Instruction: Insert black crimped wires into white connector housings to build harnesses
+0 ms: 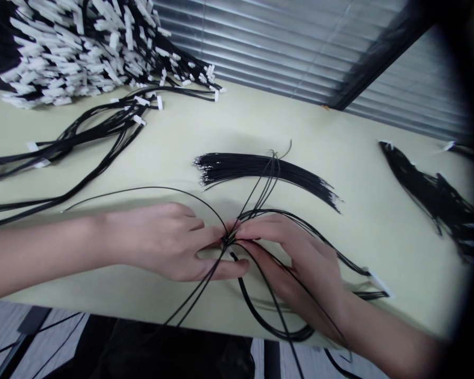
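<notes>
My left hand (169,242) pinches a small connector (228,247) at the near middle of the table. Thin black wires fan out from it on several sides. Against the same spot, the fingertips of my right hand (300,258) are closed on a black wire end; the fingers partly hide the contact. The wire harness (245,295) loops below my hands and runs right, under my right wrist, to a long white connector (379,284). Just beyond my hands lies a bundle of loose black wires (253,166) with bare metal ends, some harness wires crossing over it.
A large heap of black cables with white connectors (75,52) fills the back left. Several finished-looking harnesses (98,129) lie in front of it. More black wires (426,184) lie at the right. Window blinds (268,47) border the table's (174,134) far edge.
</notes>
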Demonstrator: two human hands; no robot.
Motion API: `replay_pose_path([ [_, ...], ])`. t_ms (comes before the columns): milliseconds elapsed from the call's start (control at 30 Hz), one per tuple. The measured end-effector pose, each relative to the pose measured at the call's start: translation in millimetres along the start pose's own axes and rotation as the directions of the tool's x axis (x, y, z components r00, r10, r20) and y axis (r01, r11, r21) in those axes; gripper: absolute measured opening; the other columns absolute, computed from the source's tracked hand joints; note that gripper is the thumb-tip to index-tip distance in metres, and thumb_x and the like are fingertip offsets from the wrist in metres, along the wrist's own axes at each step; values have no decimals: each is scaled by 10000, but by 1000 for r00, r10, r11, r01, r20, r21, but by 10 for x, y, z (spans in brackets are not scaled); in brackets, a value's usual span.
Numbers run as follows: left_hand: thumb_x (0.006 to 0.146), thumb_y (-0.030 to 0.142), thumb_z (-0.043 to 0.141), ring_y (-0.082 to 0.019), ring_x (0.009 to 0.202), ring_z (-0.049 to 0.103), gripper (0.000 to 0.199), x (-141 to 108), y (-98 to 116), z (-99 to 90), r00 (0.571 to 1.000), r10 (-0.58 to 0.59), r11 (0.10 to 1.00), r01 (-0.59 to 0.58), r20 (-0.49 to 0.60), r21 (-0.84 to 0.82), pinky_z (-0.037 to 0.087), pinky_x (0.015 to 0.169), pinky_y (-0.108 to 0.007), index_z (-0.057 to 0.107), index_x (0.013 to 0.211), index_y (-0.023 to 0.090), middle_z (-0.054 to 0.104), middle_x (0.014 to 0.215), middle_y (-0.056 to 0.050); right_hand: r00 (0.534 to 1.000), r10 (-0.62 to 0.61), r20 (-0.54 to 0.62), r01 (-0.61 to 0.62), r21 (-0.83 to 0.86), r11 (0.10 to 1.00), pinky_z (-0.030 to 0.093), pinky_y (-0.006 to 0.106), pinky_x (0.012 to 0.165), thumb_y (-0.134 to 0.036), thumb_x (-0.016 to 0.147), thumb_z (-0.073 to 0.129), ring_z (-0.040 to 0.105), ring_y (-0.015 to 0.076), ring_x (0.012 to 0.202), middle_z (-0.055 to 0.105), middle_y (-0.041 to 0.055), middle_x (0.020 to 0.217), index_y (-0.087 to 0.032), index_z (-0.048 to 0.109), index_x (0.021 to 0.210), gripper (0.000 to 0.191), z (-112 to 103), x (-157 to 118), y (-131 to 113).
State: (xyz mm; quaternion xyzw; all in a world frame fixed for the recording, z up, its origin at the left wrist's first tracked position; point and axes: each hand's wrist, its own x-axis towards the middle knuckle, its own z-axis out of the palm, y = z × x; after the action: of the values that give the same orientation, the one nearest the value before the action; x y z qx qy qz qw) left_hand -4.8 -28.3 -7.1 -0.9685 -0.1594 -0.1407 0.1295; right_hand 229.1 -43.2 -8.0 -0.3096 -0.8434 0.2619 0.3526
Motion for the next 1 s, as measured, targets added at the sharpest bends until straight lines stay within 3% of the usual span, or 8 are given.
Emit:
replay_pose_path([
  [200,978,339,521,-115,495,579,237,1,2,6,1000,9,1000,-9,-7,30,415,456,-278,559,1135,165,717,896,-27,987,153,-56,-156,-53,986,546,250,694,-136,920,585,661,139,821,688,-40,902,-284,599,991,165,3,53,-34],
  [433,978,349,521,-115,498,580,245,11,1,14,1000,12,999,-12,-15,31,413,454,-274,567,1095,138,724,921,-51,991,130,-28,-132,-38,991,561,257,705,-71,902,561,668,139,815,692,-41,900,-280,602,981,227,-12,75,-29],
  [533,975,352,535,-107,500,584,244,22,1,6,1000,-6,1000,6,-26,14,427,467,-271,574,1096,144,729,923,-46,996,85,-5,-85,-19,996,562,259,725,-39,896,538,661,137,838,692,-35,922,-269,592,993,256,-21,78,7],
  [733,968,331,550,-109,496,586,213,12,-7,18,1000,5,1000,-5,-28,-12,436,470,-275,595,1113,182,726,893,-27,986,-118,122,118,5,993,553,289,797,13,882,518,643,153,911,676,5,997,-252,556,1107,350,-83,105,128],
  [833,964,357,554,-114,489,595,240,23,-8,20,999,-15,999,13,-50,-49,444,476,-280,610,1076,152,729,862,-33,977,-150,152,147,33,989,549,303,836,60,824,522,631,164,942,666,14,1019,-243,550,1129,430,-99,107,151],
  [1000,970,337,549,-116,474,583,199,59,-2,-16,999,-10,1000,9,-51,-22,436,481,-284,628,1035,166,727,817,-12,979,-160,123,160,15,987,544,269,804,63,811,528,639,149,902,668,7,985,-234,557,1072,396,-72,92,176],
])
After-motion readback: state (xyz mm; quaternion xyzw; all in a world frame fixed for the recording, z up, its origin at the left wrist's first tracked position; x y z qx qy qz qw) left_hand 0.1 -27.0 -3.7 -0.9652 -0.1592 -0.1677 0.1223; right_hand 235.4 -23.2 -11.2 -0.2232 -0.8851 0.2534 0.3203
